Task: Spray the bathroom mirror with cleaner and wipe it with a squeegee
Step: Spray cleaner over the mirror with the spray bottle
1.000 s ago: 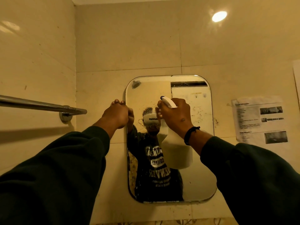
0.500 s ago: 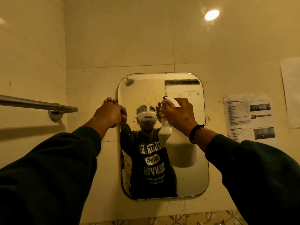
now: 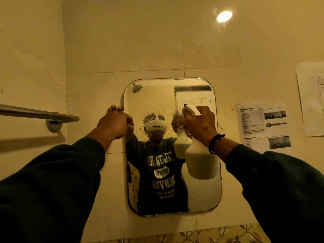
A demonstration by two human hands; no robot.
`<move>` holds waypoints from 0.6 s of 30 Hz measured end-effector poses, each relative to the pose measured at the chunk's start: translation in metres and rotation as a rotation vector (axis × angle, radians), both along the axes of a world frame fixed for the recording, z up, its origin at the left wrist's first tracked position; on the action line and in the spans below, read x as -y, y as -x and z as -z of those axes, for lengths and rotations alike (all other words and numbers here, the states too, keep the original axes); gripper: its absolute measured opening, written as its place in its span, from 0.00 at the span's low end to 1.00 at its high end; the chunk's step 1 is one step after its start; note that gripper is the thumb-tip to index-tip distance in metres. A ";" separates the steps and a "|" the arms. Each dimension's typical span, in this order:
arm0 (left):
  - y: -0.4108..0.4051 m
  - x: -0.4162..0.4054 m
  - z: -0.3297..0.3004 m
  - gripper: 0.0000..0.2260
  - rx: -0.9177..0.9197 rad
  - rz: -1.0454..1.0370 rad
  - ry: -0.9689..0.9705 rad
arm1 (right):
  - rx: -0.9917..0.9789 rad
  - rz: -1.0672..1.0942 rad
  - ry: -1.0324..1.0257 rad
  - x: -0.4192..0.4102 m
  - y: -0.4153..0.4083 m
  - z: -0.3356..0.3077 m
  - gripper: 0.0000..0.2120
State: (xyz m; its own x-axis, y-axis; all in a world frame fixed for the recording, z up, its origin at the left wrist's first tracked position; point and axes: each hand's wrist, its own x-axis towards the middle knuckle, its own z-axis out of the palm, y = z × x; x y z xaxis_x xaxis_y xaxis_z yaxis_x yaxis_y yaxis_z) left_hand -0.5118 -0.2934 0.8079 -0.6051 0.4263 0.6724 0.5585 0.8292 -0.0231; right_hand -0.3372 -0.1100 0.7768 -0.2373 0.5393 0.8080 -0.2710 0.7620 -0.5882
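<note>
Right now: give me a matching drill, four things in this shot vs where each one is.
Things:
1. left hand
2. spray bottle
3. towel bar
4. printed sheet

Places:
A. on the wall right of the mirror
B. on the left wall
C. gripping the mirror's left edge
D. in the right hand, before the glass

Pairs: 1-C, 2-D, 3-B, 4-A

Cream tiled wall [image 3: 140, 41] under dim yellow light, with a bright round glare spot [image 3: 224, 16] at upper right. Chrome towel bar [image 3: 38, 114] on the left wall. 2 paper sheets, printed [image 3: 263, 125] and sketched [image 3: 312, 99], hang at right. Leaf-patterned tile border [image 3: 192, 236] runs below.
</note>
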 end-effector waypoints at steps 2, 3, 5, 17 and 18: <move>0.001 0.001 0.000 0.26 0.000 0.002 0.000 | 0.022 0.060 -0.020 -0.004 -0.003 0.001 0.12; 0.002 0.001 0.000 0.25 0.000 0.002 0.000 | 0.015 0.078 -0.011 -0.008 -0.005 0.002 0.12; 0.004 0.002 0.000 0.25 -0.005 0.003 0.000 | -0.009 0.083 0.028 -0.013 -0.012 0.002 0.11; 0.005 0.002 0.001 0.24 -0.009 -0.005 0.003 | -0.011 0.182 0.133 -0.040 -0.037 0.010 0.16; 0.006 0.001 0.001 0.24 -0.008 -0.004 0.005 | -0.010 0.184 0.134 -0.043 -0.037 0.012 0.16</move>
